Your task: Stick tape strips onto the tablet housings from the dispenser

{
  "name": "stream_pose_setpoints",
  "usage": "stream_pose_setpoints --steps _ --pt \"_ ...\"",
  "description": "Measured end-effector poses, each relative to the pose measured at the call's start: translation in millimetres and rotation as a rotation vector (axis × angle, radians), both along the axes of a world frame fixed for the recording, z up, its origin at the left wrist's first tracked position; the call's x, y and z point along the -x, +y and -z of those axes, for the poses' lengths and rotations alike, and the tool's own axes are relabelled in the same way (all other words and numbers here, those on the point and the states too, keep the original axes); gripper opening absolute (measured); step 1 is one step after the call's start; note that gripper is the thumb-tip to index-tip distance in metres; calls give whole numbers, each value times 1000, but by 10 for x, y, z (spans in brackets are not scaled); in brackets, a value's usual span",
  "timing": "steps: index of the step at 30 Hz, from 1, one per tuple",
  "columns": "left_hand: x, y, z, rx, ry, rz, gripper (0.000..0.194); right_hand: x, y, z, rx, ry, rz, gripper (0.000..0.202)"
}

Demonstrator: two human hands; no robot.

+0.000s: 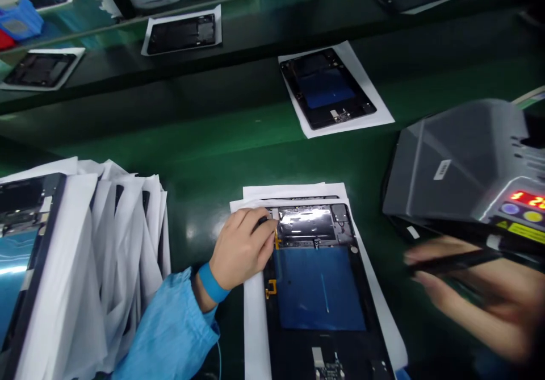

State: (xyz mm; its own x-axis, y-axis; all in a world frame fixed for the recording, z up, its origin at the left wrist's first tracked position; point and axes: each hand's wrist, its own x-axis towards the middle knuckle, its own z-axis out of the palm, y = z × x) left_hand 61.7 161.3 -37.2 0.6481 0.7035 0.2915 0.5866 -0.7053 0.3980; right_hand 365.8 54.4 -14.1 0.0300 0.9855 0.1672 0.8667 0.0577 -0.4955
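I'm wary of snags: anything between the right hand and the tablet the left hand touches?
Nothing visible does: between the blurred right hand and the tablet lie only green tabletop and the edge of a white sheet. The grey machine sits off that path.

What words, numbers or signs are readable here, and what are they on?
"2": red display on the grey machine; the characters beside it are blurred or cut off by the picture's edge.
Triangular warning sign: same machine, beside a yellow label whose print is too blurred to read.
White sticker on the machine: dark marks, unreadable.
Open device: no readable text.
I can make out no brand.
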Motion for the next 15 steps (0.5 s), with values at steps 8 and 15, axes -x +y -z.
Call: stream_pose_setpoints --steps 8,15 --pt "10 -11 -34 -26 38 2 21 760 1134 36 218 799 -73 22" --pt "11 -11 4 8 45 11 22 833 1107 120 183 748 -77 16"
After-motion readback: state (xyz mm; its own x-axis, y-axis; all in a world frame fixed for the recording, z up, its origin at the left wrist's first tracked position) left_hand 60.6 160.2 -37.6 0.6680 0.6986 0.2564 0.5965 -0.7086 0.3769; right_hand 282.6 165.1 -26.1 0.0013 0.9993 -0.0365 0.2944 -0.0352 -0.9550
